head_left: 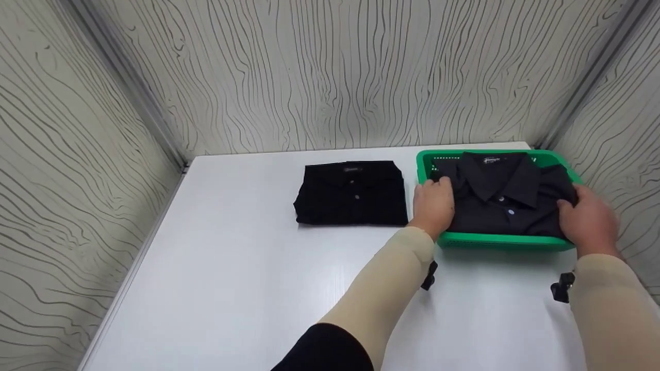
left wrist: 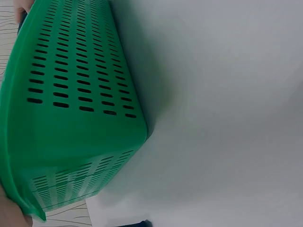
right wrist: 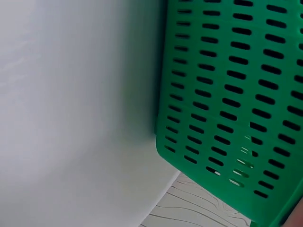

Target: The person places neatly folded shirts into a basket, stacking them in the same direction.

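A folded dark collared shirt (head_left: 508, 206) lies in a green plastic basket (head_left: 508, 241), its collar toward the back and a few buttons showing. My left hand (head_left: 434, 203) grips the shirt's left side at the basket rim, with the fingertips hidden. At the opposite side, my right hand (head_left: 590, 219) holds the shirt's right edge, thumb on top of the cloth. A second folded black shirt (head_left: 353, 198) lies flat on the table, left of the basket and apart from both hands.
The white table (head_left: 221, 268) extends left and forward of the basket. Wood-patterned panels (head_left: 319, 77) enclose it at the back and sides. The basket stands close to the back right corner. Black wrist-camera mounts (head_left: 562, 287) hang under both forearms.
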{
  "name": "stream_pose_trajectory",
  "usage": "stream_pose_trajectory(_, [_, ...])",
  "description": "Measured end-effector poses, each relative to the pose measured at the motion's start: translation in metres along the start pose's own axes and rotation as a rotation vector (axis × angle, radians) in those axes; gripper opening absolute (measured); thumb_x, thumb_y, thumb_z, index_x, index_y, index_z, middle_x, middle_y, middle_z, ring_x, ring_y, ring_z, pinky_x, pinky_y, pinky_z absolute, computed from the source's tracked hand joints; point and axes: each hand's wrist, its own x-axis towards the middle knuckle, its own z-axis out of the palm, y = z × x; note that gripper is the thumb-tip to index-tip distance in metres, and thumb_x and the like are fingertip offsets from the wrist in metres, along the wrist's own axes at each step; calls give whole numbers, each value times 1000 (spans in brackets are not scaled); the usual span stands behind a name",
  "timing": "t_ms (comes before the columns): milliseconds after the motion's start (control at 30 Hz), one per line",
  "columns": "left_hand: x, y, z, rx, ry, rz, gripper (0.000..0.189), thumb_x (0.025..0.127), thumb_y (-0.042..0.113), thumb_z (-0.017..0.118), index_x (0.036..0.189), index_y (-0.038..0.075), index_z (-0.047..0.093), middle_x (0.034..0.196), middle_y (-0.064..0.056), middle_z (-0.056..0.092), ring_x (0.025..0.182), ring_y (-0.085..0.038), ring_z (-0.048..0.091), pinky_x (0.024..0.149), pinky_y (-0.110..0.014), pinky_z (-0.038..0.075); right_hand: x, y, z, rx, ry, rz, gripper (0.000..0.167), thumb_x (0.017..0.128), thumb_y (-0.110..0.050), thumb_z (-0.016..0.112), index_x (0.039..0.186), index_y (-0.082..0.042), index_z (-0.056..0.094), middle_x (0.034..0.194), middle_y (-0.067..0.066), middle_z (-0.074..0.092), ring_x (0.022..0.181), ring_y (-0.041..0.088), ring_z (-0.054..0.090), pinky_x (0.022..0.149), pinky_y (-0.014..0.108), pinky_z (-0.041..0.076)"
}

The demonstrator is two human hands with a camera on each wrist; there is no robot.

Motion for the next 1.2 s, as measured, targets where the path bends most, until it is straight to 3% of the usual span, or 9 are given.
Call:
stream_pose_trajectory(200, [1,-1,-6,40,7,3,23,111,24,40,127,23,56,112,11,69,95,-9,52,80,-28,38,4,-7,-2,-52,-9,-9,61,107,-25,43,159,-1,22,151,39,30,131,63,26,107,71,14])
stream_pose_trajectory(400, [3,-3,-7,29,6,-17,22,109,29,46,130,24,53,112,12,67,95,-9,52,78,-27,37,5,-11,-3,-26,13,-12,60,105,-22,42,158,-1,25,151,38,32,130,61,27,107,70,15])
stream_pose_trajectory(567, [3,-6,-9,11,20,-14,25,107,31,51,131,24,52,114,13,66,97,-8,54,81,-27,39,4,-12,-7,49,16,-16,59,104,-22,42,157,0,27,152,37,32,131,60,30,107,69,20])
stream_pose_trajectory(767, [3,-9,-10,-23,70,0,32,106,30,52,137,23,51,125,10,62,110,-10,55,94,-29,44,5,-7,-15,186,-35,-11,65,106,-31,41,160,-1,20,155,35,27,136,57,28,107,70,26])
stream_pose_trajectory(1000, [-2,-18,-11,-188,2,19,34,103,28,58,137,24,55,129,9,56,116,-9,49,101,-26,41,3,5,-20,168,-102,-46,59,106,-27,40,156,3,28,154,37,27,138,58,25,107,71,25])
stream_pose_trajectory(1200, [-8,-24,-16,-325,-67,26,29,102,26,60,132,25,58,129,10,53,119,-6,47,100,-21,41,-1,5,-20,51,-104,-104,50,100,-8,39,148,9,39,148,45,23,131,64,25,102,75,26])
